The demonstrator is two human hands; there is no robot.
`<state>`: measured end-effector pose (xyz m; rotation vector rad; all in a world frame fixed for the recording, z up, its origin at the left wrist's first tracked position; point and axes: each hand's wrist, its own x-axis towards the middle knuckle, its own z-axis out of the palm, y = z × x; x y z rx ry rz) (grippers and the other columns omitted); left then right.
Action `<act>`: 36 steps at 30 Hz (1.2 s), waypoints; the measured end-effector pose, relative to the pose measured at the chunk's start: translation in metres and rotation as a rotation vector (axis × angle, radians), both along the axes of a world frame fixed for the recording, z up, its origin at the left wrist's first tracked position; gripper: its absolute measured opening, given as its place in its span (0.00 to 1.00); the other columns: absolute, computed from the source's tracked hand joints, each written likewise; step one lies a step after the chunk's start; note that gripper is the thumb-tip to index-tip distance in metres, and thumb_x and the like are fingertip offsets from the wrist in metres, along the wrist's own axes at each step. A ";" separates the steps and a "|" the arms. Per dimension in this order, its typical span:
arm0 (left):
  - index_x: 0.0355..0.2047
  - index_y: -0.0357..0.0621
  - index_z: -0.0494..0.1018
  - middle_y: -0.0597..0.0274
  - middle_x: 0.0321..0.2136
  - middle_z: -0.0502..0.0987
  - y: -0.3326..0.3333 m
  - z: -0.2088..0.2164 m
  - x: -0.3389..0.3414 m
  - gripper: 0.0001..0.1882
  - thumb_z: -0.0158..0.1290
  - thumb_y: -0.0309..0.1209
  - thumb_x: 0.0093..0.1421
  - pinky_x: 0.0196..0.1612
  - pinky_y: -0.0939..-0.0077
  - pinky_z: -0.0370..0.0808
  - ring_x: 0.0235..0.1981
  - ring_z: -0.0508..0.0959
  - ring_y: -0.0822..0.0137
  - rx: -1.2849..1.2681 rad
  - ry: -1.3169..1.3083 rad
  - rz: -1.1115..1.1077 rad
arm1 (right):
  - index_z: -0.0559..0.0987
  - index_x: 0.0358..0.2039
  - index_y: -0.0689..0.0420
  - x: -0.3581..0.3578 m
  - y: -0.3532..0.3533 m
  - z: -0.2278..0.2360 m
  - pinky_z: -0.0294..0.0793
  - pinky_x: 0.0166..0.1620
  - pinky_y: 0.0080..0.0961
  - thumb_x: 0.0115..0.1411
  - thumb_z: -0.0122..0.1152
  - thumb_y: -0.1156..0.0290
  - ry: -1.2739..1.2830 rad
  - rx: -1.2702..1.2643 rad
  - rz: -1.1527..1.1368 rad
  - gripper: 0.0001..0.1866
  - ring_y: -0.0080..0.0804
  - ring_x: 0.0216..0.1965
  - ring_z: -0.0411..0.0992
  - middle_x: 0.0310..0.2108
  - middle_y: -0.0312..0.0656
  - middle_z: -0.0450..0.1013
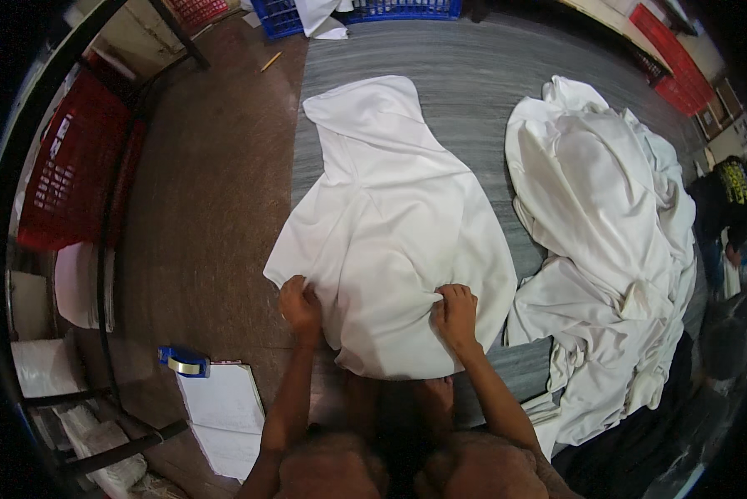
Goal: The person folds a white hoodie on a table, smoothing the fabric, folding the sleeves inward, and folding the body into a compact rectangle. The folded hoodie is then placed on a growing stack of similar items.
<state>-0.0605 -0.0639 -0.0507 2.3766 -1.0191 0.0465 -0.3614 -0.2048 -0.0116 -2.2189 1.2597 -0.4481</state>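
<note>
A white garment [398, 216] lies spread on the grey mat in front of me, narrow at its far end and wide toward my feet. My left hand [299, 303] is closed on its near left edge, fingers curled over the cloth. On the right, my right hand [456, 316] pinches up a small fold of the same garment. Soft creases run between the two hands. Close by on the right rests a large heap of white garments [594, 200], loosely piled and crumpled.
Left of the garment is brown flooring [199, 208] with a pencil [271, 61]. A notebook [222, 420] lies under a blue tape dispenser [184, 363]. Red crates [78, 166] stand on a rack at left; a blue crate [406, 10] is at the back. Another person [727, 200] is at far right.
</note>
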 end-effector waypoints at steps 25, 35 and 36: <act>0.25 0.39 0.75 0.74 0.22 0.72 0.074 0.198 -0.011 0.14 0.55 0.36 0.65 0.30 0.81 0.65 0.25 0.67 0.80 -0.290 0.793 -0.019 | 0.72 0.42 0.62 -0.083 -0.025 0.134 0.64 0.55 0.22 0.63 0.51 0.84 -0.730 -0.063 -0.359 0.07 0.28 0.47 0.69 0.44 0.40 0.70; 0.28 0.32 0.77 0.51 0.20 0.76 0.155 0.126 0.014 0.17 0.58 0.38 0.59 0.32 0.70 0.69 0.25 0.71 0.70 0.189 0.461 0.108 | 0.74 0.39 0.62 -0.099 0.043 0.101 0.69 0.32 0.24 0.60 0.55 0.78 -0.225 0.535 0.086 0.06 0.27 0.27 0.66 0.25 0.42 0.70; 0.27 0.32 0.77 0.49 0.20 0.76 0.157 0.116 0.016 0.17 0.59 0.39 0.57 0.31 0.68 0.69 0.24 0.72 0.69 0.329 0.541 0.013 | 0.74 0.38 0.62 -0.102 0.052 0.094 0.67 0.31 0.23 0.61 0.55 0.77 -0.208 0.589 0.114 0.06 0.26 0.24 0.63 0.23 0.40 0.68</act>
